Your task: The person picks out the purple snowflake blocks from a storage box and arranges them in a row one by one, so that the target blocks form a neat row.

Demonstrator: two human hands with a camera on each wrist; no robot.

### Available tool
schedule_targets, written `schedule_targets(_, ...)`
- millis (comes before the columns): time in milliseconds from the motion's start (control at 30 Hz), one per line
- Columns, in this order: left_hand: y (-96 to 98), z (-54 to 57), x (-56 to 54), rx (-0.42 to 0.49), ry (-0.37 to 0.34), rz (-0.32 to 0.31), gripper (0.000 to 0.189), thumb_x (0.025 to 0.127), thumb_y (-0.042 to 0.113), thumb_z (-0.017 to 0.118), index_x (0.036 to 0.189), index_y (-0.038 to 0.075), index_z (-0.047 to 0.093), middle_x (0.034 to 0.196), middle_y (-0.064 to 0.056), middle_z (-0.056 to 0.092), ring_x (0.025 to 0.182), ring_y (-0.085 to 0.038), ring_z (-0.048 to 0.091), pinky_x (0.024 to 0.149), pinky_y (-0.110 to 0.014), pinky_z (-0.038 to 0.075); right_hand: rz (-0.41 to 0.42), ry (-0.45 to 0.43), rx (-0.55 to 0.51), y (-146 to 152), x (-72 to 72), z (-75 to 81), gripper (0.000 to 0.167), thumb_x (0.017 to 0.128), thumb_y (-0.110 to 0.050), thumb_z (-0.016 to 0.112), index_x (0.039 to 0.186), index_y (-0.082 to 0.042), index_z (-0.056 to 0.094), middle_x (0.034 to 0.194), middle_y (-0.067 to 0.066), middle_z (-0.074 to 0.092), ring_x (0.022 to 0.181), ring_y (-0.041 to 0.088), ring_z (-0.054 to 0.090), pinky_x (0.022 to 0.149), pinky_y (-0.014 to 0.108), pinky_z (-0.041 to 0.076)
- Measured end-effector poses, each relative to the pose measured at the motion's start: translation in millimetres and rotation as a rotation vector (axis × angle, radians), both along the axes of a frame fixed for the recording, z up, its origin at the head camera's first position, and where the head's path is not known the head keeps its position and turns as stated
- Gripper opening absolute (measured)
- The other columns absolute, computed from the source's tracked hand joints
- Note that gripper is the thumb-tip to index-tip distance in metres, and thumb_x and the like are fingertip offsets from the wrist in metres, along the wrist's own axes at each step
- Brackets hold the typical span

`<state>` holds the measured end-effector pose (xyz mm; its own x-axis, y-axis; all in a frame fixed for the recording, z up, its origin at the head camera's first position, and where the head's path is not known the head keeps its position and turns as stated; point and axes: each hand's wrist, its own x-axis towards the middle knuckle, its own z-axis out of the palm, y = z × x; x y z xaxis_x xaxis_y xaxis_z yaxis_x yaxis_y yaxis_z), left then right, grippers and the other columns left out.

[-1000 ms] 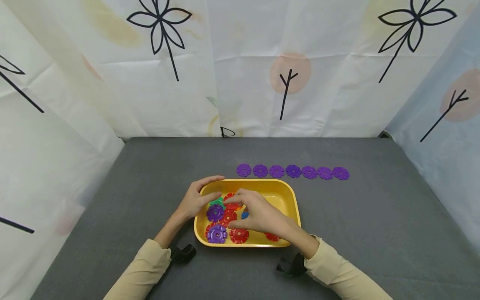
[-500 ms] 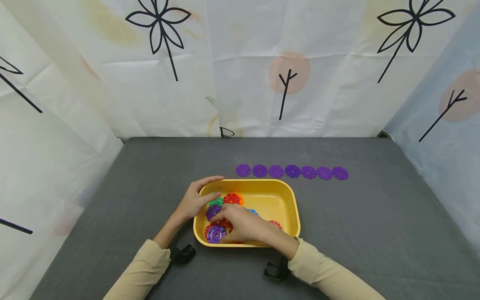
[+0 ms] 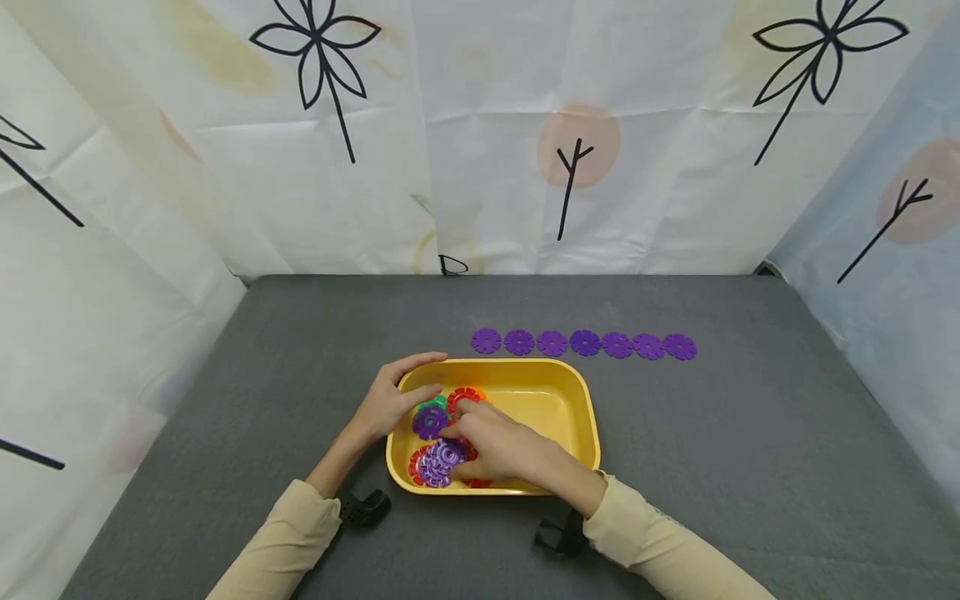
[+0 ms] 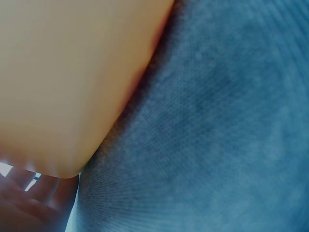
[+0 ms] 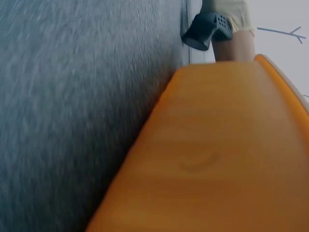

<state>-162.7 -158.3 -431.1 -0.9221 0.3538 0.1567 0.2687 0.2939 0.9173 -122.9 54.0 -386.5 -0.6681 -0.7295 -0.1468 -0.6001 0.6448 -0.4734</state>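
The yellow tray [image 3: 555,400] holds several flower-shaped plastic discs, bunched toward its left side. My left hand [image 3: 388,402] grips the tray's left far corner, thumb over the rim and fingers along the outside. Inside the tray, my right hand [image 3: 504,443] pinches a purple flower disc [image 3: 450,452] between thumb and fingers. That disc overlaps another purple one below it. A darker purple disc [image 3: 429,422] lies just beyond, beside a green piece [image 3: 433,404]. Red discs [image 3: 467,393] show around them, partly hidden by my right hand. The wrist views show mostly the tray's outer walls.
A row of several purple flower discs [image 3: 552,342] lies on the grey table [image 3: 750,433] past the tray's far edge. White printed cloth [image 3: 487,192] hangs behind the table and at both sides. Black wrist mounts [image 3: 365,508] sit under both forearms.
My right hand has reached down and left into the tray, and a purple disc has come up between its fingers. My left hand stays at the tray's corner.
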Motion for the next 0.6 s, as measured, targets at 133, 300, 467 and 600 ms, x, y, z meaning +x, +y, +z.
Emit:
schedule_targets(133, 0.3, 0.0, 0.3, 0.004, -0.006, -0.002, 0.042, 0.097, 0.008, 0.066, 0.138, 0.002, 0.061, 0.143, -0.022, 0.061, 0.127, -0.04, 0.061, 0.098, -0.016, 0.05, -0.026, 0.013, 0.015, 4.7, -2.1, 0.5, 0.051, 0.083, -0.03, 0.086, 0.126, -0.006, 0.073, 0.094, 0.001, 0.058, 0.079, 0.01, 0.044, 0.069, 0.019, 0.04)
schedule_targets(300, 0.6, 0.2, 0.3, -0.002, 0.001, 0.001, 0.042, 0.097, 0.009, 0.066, 0.138, 0.003, 0.061, 0.143, -0.021, 0.061, 0.128, -0.04, 0.06, 0.099, -0.016, 0.049, -0.003, 0.025, 0.005, 5.6, -2.4, -1.7, 0.055, 0.078, -0.034, 0.09, 0.125, -0.009, 0.074, 0.096, 0.0, 0.059, 0.081, 0.01, 0.043, 0.072, 0.019, 0.039)
schedule_targets(467, 0.2, 0.4, 0.2, 0.005, 0.006, -0.007, 0.042, 0.097, 0.009, 0.066, 0.138, 0.002, 0.061, 0.142, -0.021, 0.062, 0.125, -0.04, 0.062, 0.098, -0.016, 0.05, 0.004, 0.029, -0.018, 4.7, -2.2, -2.9, 0.048, 0.078, -0.029, 0.09, 0.119, -0.009, 0.076, 0.1, 0.001, 0.063, 0.084, 0.009, 0.047, 0.077, 0.019, 0.046)
schedule_targets(600, -0.4, 0.4, 0.3, 0.003, 0.011, -0.004, 0.041, 0.097, 0.009, 0.066, 0.138, 0.002, 0.062, 0.142, -0.021, 0.062, 0.125, -0.04, 0.062, 0.097, -0.017, 0.051, -0.01, 0.022, -0.058, 6.6, -3.8, -1.5, 0.047, 0.078, -0.025, 0.089, 0.119, -0.007, 0.075, 0.103, 0.004, 0.066, 0.085, 0.01, 0.051, 0.078, 0.02, 0.048)
